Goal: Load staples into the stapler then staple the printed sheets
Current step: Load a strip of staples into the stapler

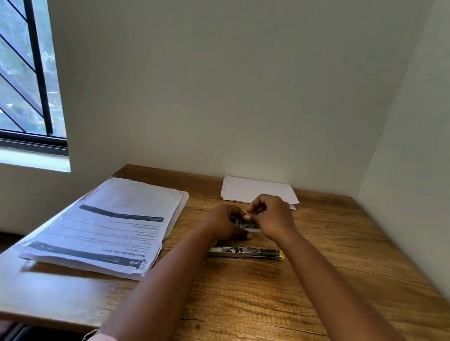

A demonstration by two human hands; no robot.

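A metal stapler [246, 252] with a yellow tip lies flat on the wooden table [270, 304], swung open lengthwise, just in front of both hands. My left hand [223, 222] holds a small box of staples [247, 225] from the left. My right hand [272, 217] pinches at the top of that box with thumb and fingers. The staples themselves are too small to make out. A stack of printed sheets [108, 228] lies at the table's left, text facing away from me.
A second, smaller pile of white sheets [256, 190] lies at the table's back edge against the wall. Walls close in behind and on the right. A barred window [16, 48] is to the left. The printed stack overhangs the table's left edge.
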